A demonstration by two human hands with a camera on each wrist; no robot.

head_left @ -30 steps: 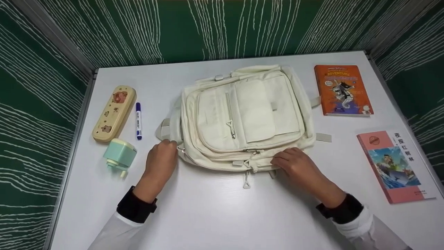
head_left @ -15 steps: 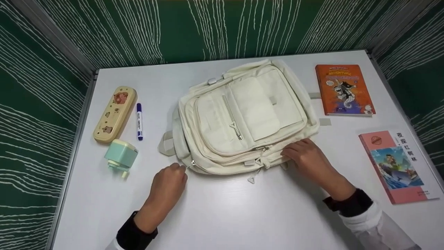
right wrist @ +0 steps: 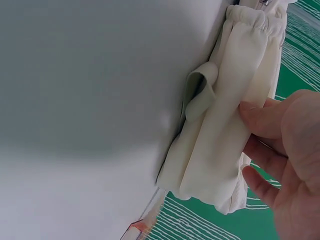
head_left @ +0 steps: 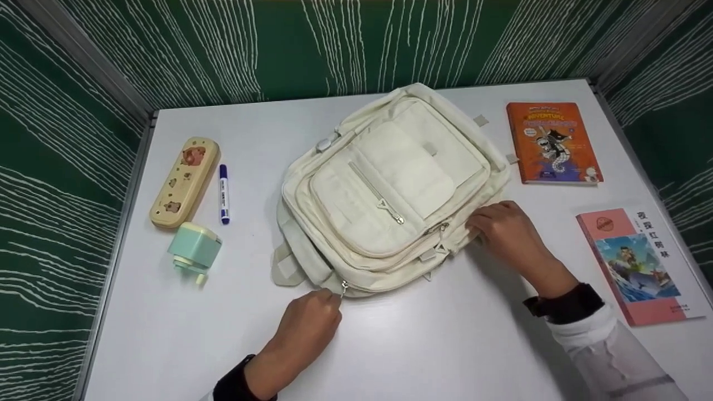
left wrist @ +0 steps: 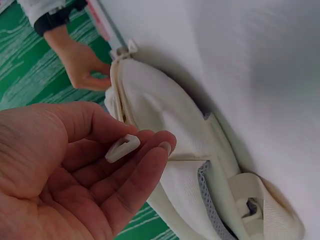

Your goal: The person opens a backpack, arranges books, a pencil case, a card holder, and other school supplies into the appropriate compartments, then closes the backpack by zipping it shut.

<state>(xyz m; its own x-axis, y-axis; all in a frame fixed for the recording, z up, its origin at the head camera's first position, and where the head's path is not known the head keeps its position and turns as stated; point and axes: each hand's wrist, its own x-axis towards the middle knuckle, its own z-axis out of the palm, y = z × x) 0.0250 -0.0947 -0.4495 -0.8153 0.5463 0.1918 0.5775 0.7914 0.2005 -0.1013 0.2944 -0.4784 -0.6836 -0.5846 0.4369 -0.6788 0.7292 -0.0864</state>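
A cream backpack (head_left: 409,161) lies slantwise on the white table, its front pockets facing up. At its near lower corner my left hand (head_left: 309,323) pinches a zipper pull, whose slider (head_left: 344,285) sits on the bag's edge seam. The left wrist view shows this white loop-shaped zipper pull (left wrist: 122,148) between thumb and fingers. On the other side of the seam my right hand (head_left: 512,234) grips the bag's side fabric (right wrist: 220,115), thumb on the near face and fingertips partly hidden behind it. A short strap loop (right wrist: 202,92) sticks out beside that fabric.
Left of the bag are a yellow pencil case (head_left: 184,181), a blue-capped marker (head_left: 224,195) and a mint pencil sharpener (head_left: 195,248) with a crank. To the right lie an orange book (head_left: 554,142) and a pink-and-white book (head_left: 638,267). Green walls (head_left: 356,44) enclose the table.
The backpack has turned counter-clockwise, its left end swinging toward me. My left hand has moved right and nearer with the zipper pull; my right hand has shifted slightly right and away.
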